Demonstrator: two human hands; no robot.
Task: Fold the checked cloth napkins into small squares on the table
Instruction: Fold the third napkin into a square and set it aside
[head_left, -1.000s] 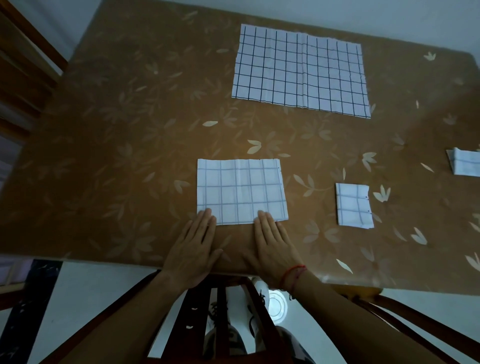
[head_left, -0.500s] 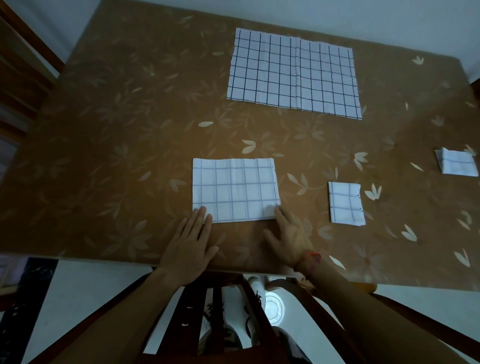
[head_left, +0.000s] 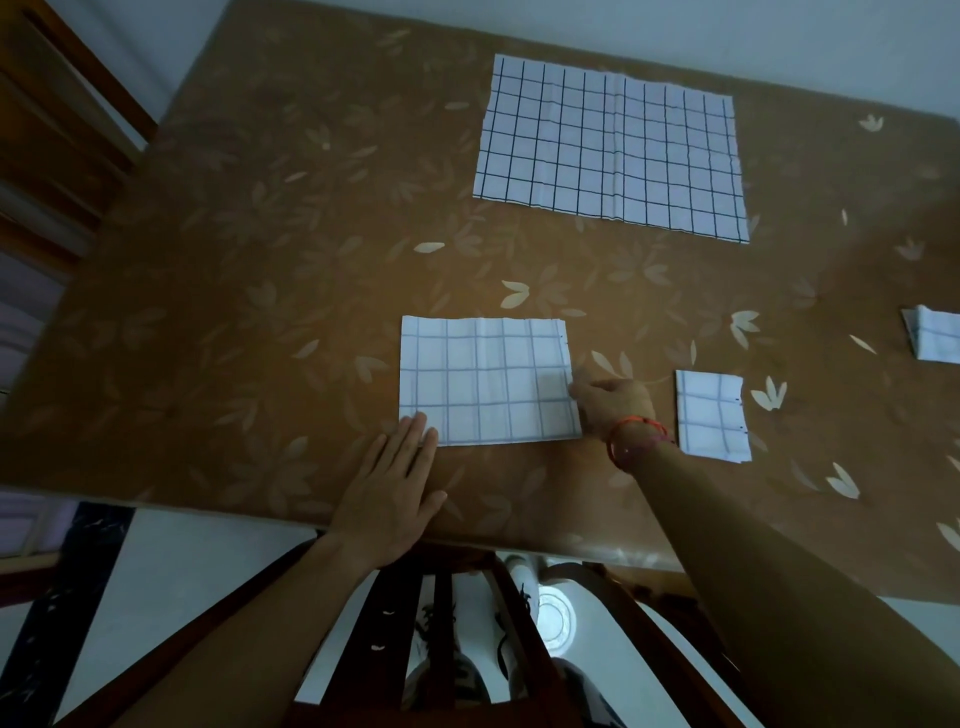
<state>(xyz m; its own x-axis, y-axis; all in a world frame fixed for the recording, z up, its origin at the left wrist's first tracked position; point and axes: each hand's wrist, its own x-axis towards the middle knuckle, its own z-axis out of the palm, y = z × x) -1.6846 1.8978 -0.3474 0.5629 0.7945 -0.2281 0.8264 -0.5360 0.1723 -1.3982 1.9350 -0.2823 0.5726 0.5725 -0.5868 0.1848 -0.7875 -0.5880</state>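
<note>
Napkin (head_left: 485, 382) between left hand (head_left: 392, 493) and right hand (head_left: 610, 405)

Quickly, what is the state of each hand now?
Left hand: open, fingertips resting on the half-folded napkin, near-left corner.
Right hand: closed, pinching the same napkin's right edge.

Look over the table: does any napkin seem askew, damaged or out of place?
Only the folded napkin at the far right edge looks odd: it lies tilted with an uneven left corner, unlike the neat small square. Nothing looks torn or spilled.
</note>
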